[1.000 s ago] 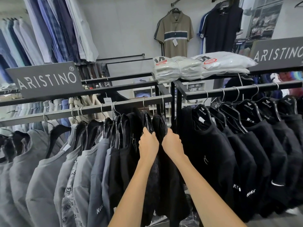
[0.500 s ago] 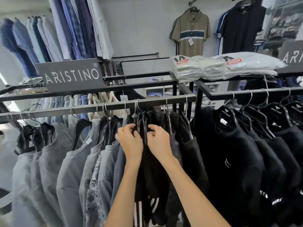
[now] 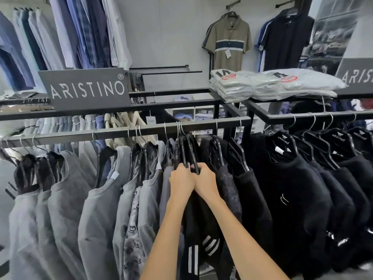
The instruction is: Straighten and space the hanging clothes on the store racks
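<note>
Two slender bare forearms, uncovered from the wrists down to the frame edge at six o'clock, each ending in a bare hand seen from the back, left hand [image 3: 181, 181] at nine o'clock of right hand [image 3: 206, 183].

left hand [image 3: 181, 183], right hand [image 3: 206, 183]: fingertips hidden in black garments [image 3: 201, 219] | right sign [image 3: 358, 77]: cut by edge

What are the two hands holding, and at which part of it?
The left hand and the right hand grip the black hangers, bunched together, at their near shoulder ends.
</note>
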